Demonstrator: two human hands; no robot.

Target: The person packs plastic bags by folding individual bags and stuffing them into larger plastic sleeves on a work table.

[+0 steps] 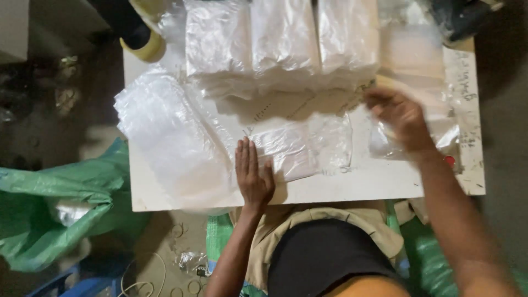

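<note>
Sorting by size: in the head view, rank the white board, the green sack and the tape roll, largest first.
1. White board
2. Green sack, though it lies lower and is partly cut off, so unsure
3. Tape roll, clearly smallest

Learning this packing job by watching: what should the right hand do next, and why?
Probably bring the clear bag over to the packet. The left hand lies flat, pinning that packet on the board, while the right hand is at the bag, apart from it.

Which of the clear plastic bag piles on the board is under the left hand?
The small flat one at the board's near edge; the left hand lies on its corner.
</note>
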